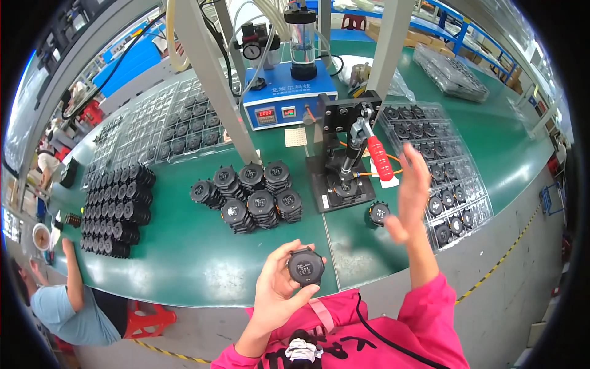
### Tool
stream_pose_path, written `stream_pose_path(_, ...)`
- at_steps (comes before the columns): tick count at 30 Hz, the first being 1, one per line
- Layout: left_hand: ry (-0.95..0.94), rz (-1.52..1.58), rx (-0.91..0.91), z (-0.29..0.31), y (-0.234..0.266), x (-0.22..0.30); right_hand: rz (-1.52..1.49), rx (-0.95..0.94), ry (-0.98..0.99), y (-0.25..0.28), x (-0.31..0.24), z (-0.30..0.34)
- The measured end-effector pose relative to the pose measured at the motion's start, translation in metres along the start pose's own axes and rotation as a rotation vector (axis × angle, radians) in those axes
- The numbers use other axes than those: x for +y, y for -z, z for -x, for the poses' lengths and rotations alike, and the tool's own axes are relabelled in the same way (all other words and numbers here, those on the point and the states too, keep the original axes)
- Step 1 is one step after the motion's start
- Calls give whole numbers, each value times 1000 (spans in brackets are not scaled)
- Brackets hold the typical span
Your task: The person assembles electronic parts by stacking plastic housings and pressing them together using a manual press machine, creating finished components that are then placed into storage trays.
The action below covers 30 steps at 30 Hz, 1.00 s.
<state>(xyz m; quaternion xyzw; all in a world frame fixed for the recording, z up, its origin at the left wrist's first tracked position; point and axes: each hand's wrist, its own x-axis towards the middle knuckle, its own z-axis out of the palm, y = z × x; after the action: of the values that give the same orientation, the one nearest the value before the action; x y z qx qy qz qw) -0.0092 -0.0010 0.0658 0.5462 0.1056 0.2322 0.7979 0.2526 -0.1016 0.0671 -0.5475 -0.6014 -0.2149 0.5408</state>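
Note:
My left hand (275, 288) holds a round black watch case (306, 268) by its rim, its printed back facing up, above the table's front edge. My right hand (414, 192) is raised with its fingers stretched and nothing in them. It is just right of the red handle (380, 160) of a black toggle-clamp press (326, 161), apart from it in the picture. Under the clamp another watch part (346, 187) sits in the press's base. Beside the base, a single watch case (379, 212) lies on the green table, left of my right wrist.
Stacks of watch cases (261, 203) stand left of the press, and a larger block of stacks (117, 212) farther left. Clear trays (458, 160) of watch parts lie right. Behind is a blue control box (289, 92) with hoses. A person in light blue (74, 313) sits far left.

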Motion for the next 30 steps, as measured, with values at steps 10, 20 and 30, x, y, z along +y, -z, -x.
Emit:
stream_pose_path(10,-24,-99,24,-32,6,25,-194,18,-371,-27,9,-122)
stream_pose_path(20,-77,-189,60,-44,12,25,348,-571,-584,-24,21,24)
stream_pose_path(30,-28,-358,90,-56,5,22,92,-773,-626,-23,20,8)
